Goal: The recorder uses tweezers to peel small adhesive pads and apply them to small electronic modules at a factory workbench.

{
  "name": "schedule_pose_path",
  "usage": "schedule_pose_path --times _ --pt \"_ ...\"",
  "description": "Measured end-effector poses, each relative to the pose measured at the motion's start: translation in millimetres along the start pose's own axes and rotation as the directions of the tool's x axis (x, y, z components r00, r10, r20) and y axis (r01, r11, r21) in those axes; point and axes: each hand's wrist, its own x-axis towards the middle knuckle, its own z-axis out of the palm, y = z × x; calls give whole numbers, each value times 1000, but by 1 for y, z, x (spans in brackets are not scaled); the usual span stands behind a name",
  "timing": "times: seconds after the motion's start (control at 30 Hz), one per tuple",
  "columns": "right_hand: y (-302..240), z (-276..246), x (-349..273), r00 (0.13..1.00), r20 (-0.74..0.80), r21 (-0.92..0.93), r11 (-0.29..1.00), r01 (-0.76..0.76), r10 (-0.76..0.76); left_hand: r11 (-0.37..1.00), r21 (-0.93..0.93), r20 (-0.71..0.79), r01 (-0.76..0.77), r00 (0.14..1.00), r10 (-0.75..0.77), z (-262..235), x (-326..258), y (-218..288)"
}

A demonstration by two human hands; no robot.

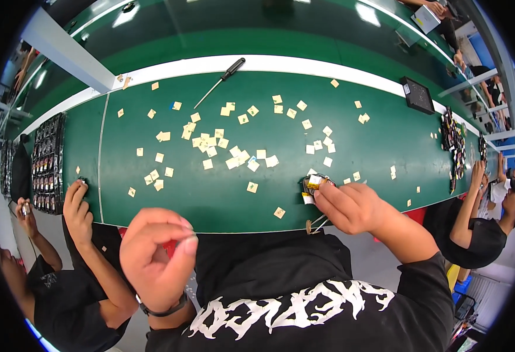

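The right hand [351, 206] rests at the near edge of the green bench [351, 126], its fingers [327, 196] curled and pressed onto a small electronic part [315, 184]. That part is a compact piece with a yellow wrapped body, a dark frame around it and a bit of white at its near end; finer detail is too small to tell. It lies flat on the bench, just left of the right hand's fingertips and touching them. Its long axis seems to run from the near edge toward the far edge, tilted a little to the right, though the hand hides part of it. Thin pale wires [317, 223] stick out below the right hand, over the bench edge.

The left hand [155, 258] is raised off the bench, well left of the part and nearer the camera, thumb and forefinger pinched together; whether anything sits between them cannot be told. A dark watch [162, 309] circles its wrist.

Beyond the part, many small tan square stickers [210, 144] lie scattered, densest up and to the left. A black-handled screwdriver [221, 81] lies far beyond the part near the white strip, slanting.
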Motion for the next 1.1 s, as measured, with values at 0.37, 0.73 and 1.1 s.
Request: schedule_pose_path --times 0.37,0.73,1.1 --pt "-4 -5 -1 998 -40 89 995 -53 56 994 27 29 107 994 -108 -9 -1 -35" --pt "-38 -15 68 959 -282 227 971 82 -15 557 -524 656 644 723 -218 54 7 -36" --pt "-59 -6 107 952 -135 419 886 -196 275 344 -490 753 801 588 -297 9 6 -63"
